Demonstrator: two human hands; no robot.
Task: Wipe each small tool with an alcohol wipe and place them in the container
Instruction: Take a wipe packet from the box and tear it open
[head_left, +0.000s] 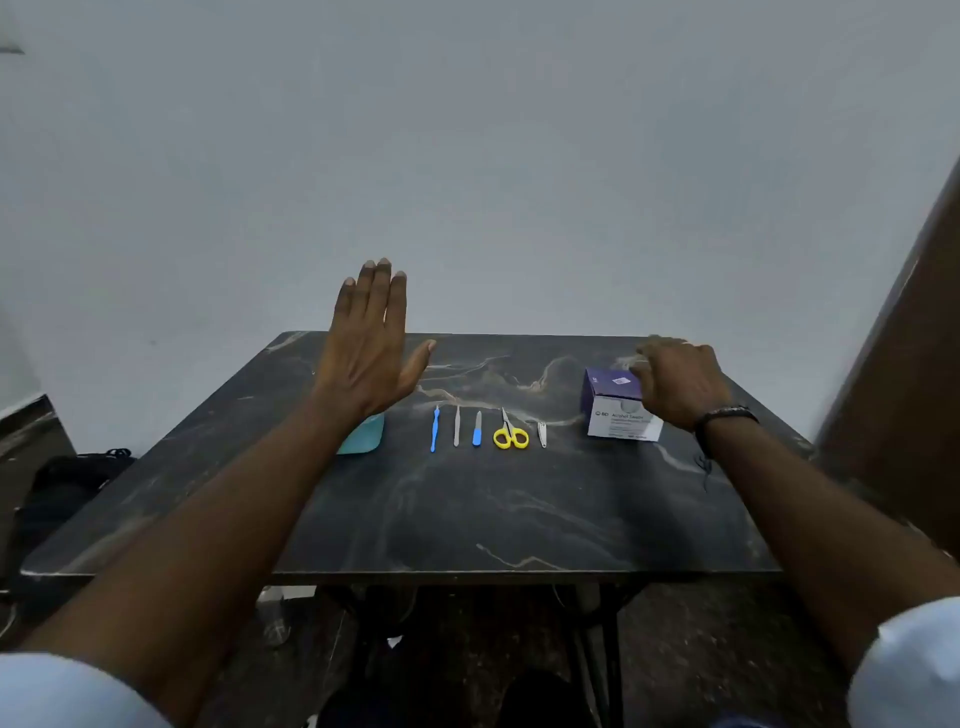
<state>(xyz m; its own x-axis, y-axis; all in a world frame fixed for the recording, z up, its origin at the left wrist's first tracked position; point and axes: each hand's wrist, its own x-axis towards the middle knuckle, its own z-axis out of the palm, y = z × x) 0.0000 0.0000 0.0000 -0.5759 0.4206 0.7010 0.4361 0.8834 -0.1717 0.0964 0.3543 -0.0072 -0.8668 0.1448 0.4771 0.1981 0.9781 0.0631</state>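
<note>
Head view — box (618, 415) reads "BD Alcohol".

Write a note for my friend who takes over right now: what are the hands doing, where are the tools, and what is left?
Left hand: open, raised flat above the table, holding nothing.
Right hand: over the top of the wipe box, fingers curled; grip unclear from blur.
Tools in a row mid-table, left to right: blue pick, grey tool, blue file, yellow scissors, clipper.
Teal container: left of the row, partly hidden by the left arm.
Done: nothing visibly; no wipe is out.
Left: take a wipe, clean all five tools, put each in the container.
</note>
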